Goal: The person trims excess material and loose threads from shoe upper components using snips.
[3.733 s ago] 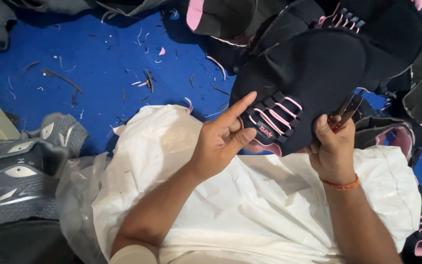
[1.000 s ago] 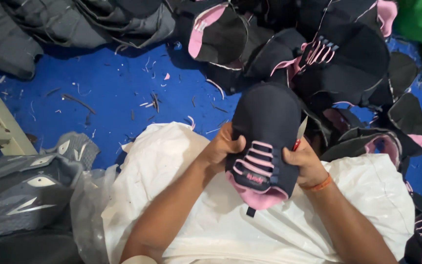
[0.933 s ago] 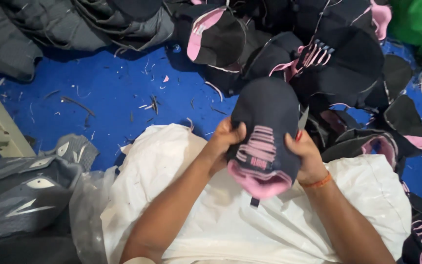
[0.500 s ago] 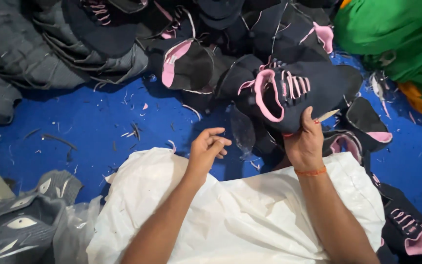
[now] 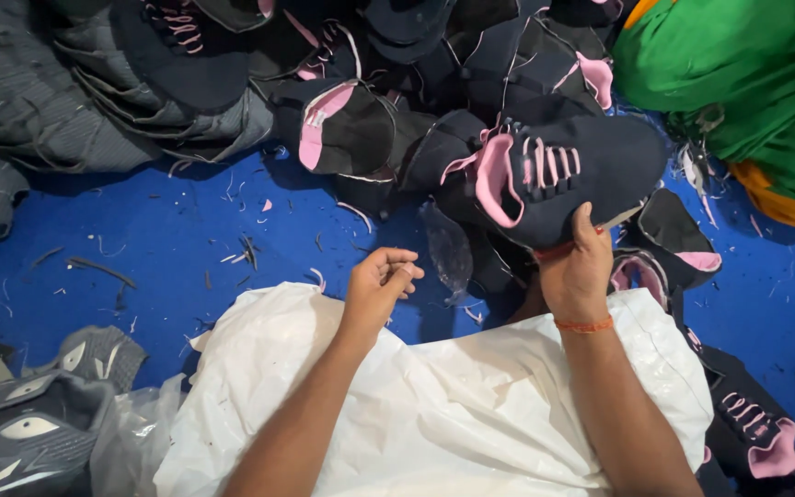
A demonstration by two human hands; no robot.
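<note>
blue floor (image 5: 140,239) strewn with scraps: right hand (image 5: 577,271) grips a dark shoe upper (image 5: 554,179) with pink laces at the pile's (image 5: 370,101) edge; left hand (image 5: 379,285), loosely curled, holds nothing above a white sheet (image 5: 434,405).

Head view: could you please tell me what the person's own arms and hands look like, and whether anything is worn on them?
Both forearms are bare, with no sleeves showing. The left hand wears nothing: no glove, ring or band. The right hand is ungloved too, with a thin orange-red band around its wrist.
</note>
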